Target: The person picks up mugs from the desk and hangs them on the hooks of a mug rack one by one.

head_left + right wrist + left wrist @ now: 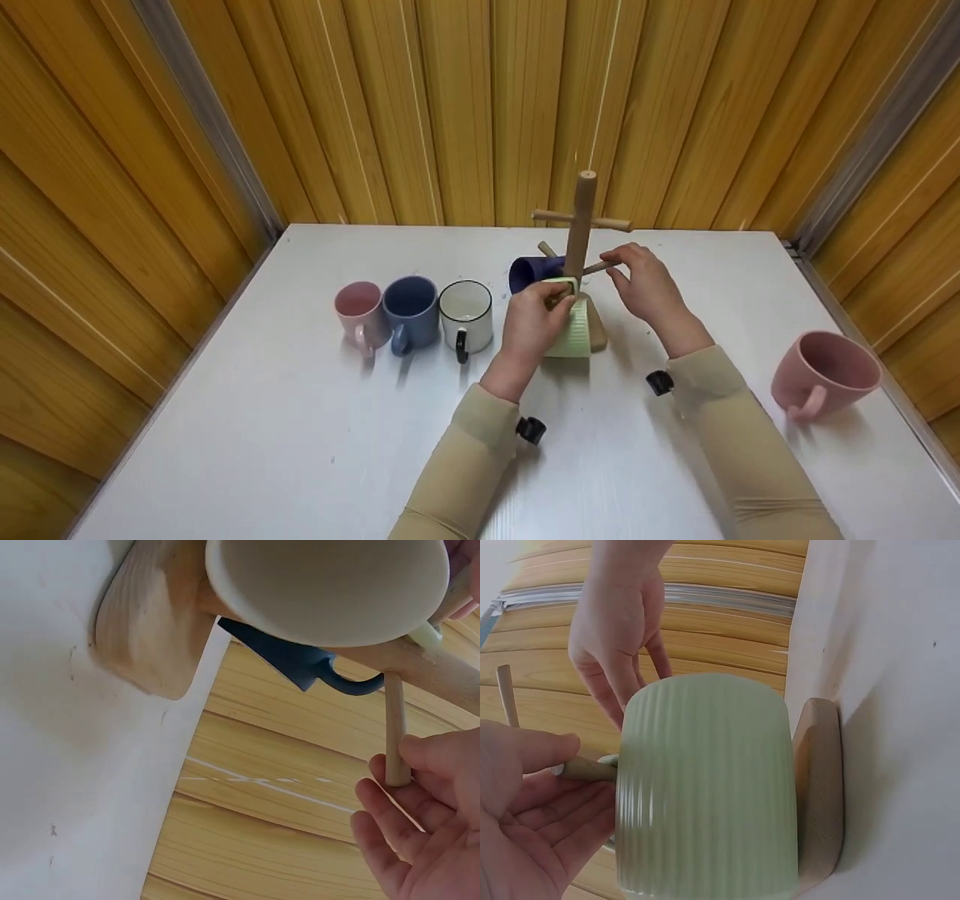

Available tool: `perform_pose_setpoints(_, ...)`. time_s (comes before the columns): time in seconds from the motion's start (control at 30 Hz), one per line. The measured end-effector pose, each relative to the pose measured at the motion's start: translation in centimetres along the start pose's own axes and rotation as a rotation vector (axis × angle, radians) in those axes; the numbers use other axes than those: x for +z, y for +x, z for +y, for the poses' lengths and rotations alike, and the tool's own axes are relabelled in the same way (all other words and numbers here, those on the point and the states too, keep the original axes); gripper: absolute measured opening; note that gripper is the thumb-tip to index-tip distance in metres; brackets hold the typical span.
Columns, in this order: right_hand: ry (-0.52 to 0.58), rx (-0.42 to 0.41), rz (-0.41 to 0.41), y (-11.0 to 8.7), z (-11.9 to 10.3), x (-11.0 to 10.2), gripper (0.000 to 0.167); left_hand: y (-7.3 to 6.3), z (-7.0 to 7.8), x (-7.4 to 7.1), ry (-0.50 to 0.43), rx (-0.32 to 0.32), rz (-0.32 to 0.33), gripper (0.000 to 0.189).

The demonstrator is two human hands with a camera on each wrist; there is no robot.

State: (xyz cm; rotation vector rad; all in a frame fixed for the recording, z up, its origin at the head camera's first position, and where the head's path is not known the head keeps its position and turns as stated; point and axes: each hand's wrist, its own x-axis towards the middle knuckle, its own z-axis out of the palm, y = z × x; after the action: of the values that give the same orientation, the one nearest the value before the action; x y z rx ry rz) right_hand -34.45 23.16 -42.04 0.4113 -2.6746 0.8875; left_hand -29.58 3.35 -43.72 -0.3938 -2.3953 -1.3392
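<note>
A wooden mug tree (581,225) stands on the table with a light green ribbed mug (705,787) hanging sideways on one of its pegs. My left hand (534,319) is at that mug's handle and holds the end of the peg (585,769) that passes through it, thumb above and fingers below. On the other side, my right hand (645,285) pinches the tip of another peg (396,731) between thumb and fingers. Behind the post a dark blue mug (531,274) hangs by its handle. The green mug's pale inside shows in the right wrist view.
To the left, a pink mug (360,311), a blue mug (410,315) and a white mug with a black rim (466,319) stand in a row. A larger pink mug (825,375) stands near the right edge. Wood-look panels (450,112) rise behind the white table (262,435).
</note>
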Motion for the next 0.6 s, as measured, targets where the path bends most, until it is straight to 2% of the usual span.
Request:
perform_pose_setpoints(0.3, -0.028, -0.048, 0.084, -1.4, -0.5, 0.0, 0.017, 1.6, -0.9, -1.6, -0.15, -0.184, -0.104, 0.019)
perform_pose_setpoints(0.47, -0.048, -0.079, 0.12, -2.5, -1.0, 0.3, 0.014, 2.5, -1.3, -2.4, -0.157, -0.234, -0.141, 0.014)
perform_pose_setpoints(0.6, -0.052, -0.07, 0.121, -3.3, -1.8, 0.3, 0.014, 3.2, -1.7, -2.7, -0.151, -0.272, -0.151, 0.013)
